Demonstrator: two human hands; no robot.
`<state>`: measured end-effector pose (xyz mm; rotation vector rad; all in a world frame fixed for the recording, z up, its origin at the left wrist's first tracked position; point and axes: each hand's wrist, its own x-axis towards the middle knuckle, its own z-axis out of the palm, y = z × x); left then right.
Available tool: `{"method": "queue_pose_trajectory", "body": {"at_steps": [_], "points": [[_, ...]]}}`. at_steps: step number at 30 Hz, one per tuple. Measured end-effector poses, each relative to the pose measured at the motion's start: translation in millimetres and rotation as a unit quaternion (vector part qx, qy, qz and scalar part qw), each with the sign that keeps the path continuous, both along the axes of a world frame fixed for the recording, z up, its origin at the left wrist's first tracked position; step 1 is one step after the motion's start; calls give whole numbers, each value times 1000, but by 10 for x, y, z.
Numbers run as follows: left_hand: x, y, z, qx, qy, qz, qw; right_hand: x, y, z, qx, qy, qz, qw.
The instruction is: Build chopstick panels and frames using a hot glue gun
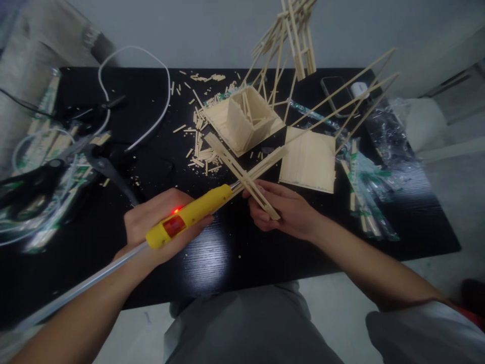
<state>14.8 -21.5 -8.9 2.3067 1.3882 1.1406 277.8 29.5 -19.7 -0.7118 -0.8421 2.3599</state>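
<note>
The left hand (151, 215), forearm from seven o'clock, wraps a yellow glue gun (195, 210), its long axis aiming the tip at two o'clock. In front, above the bench (242, 247), a stick frame (271, 159) crosses: one strip ten-to-four, longer arms toward two. The right hand (286, 208), forearm from four, pinches it near the crossing.

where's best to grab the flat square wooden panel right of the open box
Probably mid near edge, coming from the front: the panel lies flat and looks thin, and that edge is clear of the stick frame crossing above its far-left corner.
</note>
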Motion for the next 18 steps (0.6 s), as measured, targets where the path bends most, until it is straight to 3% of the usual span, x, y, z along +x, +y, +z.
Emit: {"method": "queue_pose_trajectory", "body": {"at_steps": [11,18], "points": [[-4,-9,16,4,7,-4,1000,0,-3,-26,16,-4,-1,1000],[-3,0,24,5,5,-11,1000,-13,-27,-15,87,-57,-26,994]]}}
